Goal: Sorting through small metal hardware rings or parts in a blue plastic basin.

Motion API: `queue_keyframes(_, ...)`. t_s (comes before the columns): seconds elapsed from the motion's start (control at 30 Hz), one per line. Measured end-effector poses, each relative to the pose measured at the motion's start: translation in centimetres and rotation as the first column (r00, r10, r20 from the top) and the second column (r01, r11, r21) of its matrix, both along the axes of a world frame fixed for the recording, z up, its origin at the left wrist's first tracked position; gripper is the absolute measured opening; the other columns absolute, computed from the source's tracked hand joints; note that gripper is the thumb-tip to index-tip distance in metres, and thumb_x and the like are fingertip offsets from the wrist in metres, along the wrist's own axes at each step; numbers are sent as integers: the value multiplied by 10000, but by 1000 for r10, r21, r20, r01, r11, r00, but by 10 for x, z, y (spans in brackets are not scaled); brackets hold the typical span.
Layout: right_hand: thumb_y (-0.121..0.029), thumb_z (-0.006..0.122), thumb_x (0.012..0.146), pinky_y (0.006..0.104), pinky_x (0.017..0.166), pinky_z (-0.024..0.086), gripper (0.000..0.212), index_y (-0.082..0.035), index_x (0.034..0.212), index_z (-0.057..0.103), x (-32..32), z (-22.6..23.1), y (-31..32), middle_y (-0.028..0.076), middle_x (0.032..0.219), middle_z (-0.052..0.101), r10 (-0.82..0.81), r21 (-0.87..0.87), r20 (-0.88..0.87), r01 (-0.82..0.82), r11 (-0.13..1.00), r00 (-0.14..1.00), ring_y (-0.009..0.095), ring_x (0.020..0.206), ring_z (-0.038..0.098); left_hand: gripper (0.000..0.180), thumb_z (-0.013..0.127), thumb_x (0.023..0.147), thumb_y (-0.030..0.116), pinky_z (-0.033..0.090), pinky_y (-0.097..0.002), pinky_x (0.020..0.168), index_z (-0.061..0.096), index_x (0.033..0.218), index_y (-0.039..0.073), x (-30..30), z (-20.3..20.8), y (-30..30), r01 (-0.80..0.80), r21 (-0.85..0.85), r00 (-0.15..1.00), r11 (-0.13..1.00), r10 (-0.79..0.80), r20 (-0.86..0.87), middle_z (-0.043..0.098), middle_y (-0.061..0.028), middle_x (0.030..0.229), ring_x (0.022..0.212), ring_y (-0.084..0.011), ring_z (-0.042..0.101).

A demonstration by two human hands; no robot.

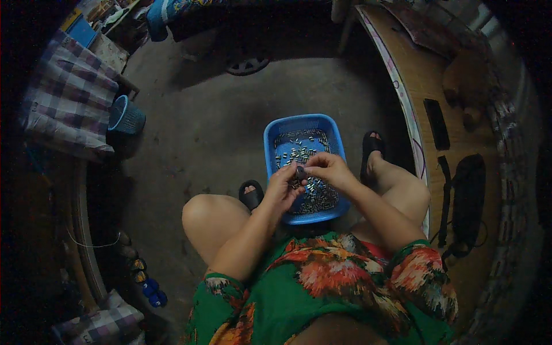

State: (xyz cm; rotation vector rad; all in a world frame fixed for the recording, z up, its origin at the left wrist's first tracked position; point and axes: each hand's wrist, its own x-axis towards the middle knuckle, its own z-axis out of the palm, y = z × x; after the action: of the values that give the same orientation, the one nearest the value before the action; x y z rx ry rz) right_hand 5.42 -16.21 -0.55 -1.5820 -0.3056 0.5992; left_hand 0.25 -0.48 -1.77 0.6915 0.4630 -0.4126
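Over a blue plastic basket (339,144), both my hands meet around a small dark, rounded piece (301,172). My left hand (283,185) grips it from the left between thumb and fingers. The fingertips of my right hand (332,171) pinch at its upper right side; whether they hold a further tiny part is too small to tell. Many short, shiny metal cylinders (319,195) lie loose in the basket, heaped thickest at its near end. Part of the basket's middle is hidden by my hands.
The basket sits between my feet, which wear black sandals (250,195). A wooden bench (425,75) on the right bears a dark remote-like object (437,123) and a black bag or case (467,195). At left stand a blue wastebasket (126,115) and a checked cloth (69,98).
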Motion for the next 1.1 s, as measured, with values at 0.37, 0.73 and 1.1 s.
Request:
queue_keyframes(0.37,-93,658,708,244,653,452,133,-26,795,582,-2,-10,4,43,761,599,-37,99,-175,55,994,984,109,716,561,230,510,836,302,437,-213,455,531,863,75,0,-1,0,25,-12,999,1000,-25,-26,560,-24,701,579,-118,544)
queue_keyframes(0.73,-64,630,728,231,635,456,106,-28,783,547,-4,-4,6,42,747,583,-27,93,-112,37,995,993,105,679,556,213,506,840,291,432,-227,458,526,849,80,-2,7,-1,10,16,998,1000,-9,-56,563,-31,698,575,-135,544)
queue_keyframes(1.1,-67,629,726,236,587,461,90,-20,759,560,-10,8,10,55,725,601,-45,207,-105,66,976,993,107,660,575,224,486,852,294,438,-215,480,522,874,74,-2,6,-1,21,-16,999,1000,-21,-24,556,-28,707,595,-125,543)
